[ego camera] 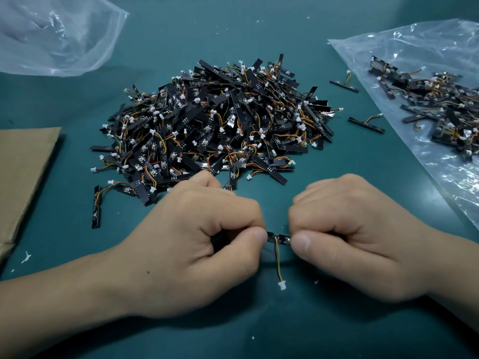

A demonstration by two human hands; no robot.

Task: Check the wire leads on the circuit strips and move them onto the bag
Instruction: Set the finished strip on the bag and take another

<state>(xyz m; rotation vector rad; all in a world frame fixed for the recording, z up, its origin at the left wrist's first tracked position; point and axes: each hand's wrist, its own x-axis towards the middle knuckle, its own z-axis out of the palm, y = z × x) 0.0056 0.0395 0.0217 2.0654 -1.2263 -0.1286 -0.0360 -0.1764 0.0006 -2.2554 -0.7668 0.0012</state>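
Tabletop (pixel 259 27), teal, bears a strip pile (pixel 212 120); left hand (pixel 197 244) and right hand (pixel 363 237) pinch one circuit strip (pixel 283 238).

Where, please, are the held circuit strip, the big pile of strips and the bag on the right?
held circuit strip (pixel 283 238): head view, its exposed black middle.
pile of strips (pixel 215 120): head view, middle of the heap.
bag (pixel 427 40): head view, bare plastic near its far edge.

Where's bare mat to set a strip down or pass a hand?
Free: teal mat near side of left hand and right hand; band between brown cardboard sheet and pile of black circuit strips; far stretch between crumpled clear plastic bag and flat clear plastic bag. Crowded: the pile, and its gap to the flat bag, with two stray strips.
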